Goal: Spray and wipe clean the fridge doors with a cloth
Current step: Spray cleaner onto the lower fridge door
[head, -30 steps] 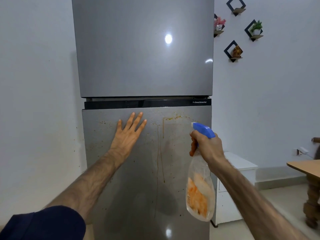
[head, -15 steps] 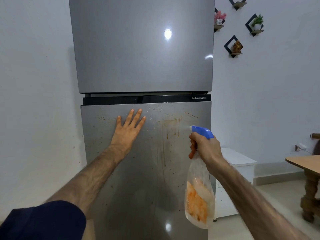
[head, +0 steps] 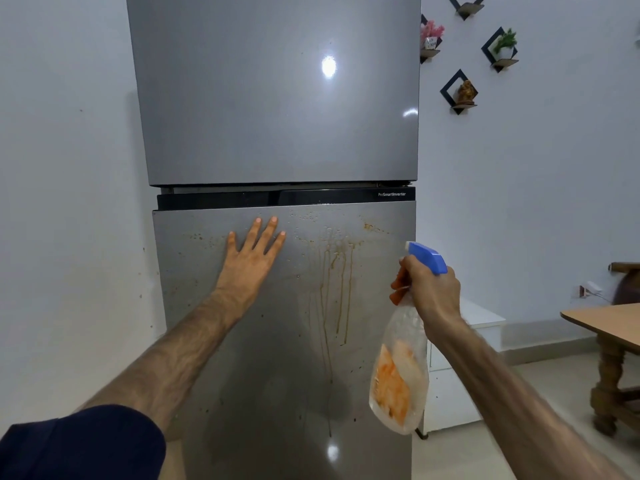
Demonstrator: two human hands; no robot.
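- Over the last second the brown runs on the lower fridge door [head: 277, 341] have multiplied: one thin streak has become several wet drips spreading down from a beaded patch just beyond the spread fingers [head: 273, 225] of the left hand [head: 249, 268]
- That growth suggests spray has just landed there and is loosening the grime, so the spraying step looks under way on this door
- The left hand has stayed flat on the door, fingers straight and fanned, holding nothing
- The right hand [head: 429, 289] keeps its curled hold round the neck of the spray bottle [head: 398, 375]; the blue nozzle [head: 427, 258] above its fingers points at the door, and the bottle has drifted a little lower and to the right
- Speckled stains remain on the far side of the left fingers
- The upper fridge door [head: 277, 98], above both hands, looks clean
- No cloth is in view, so wiping is not yet begun
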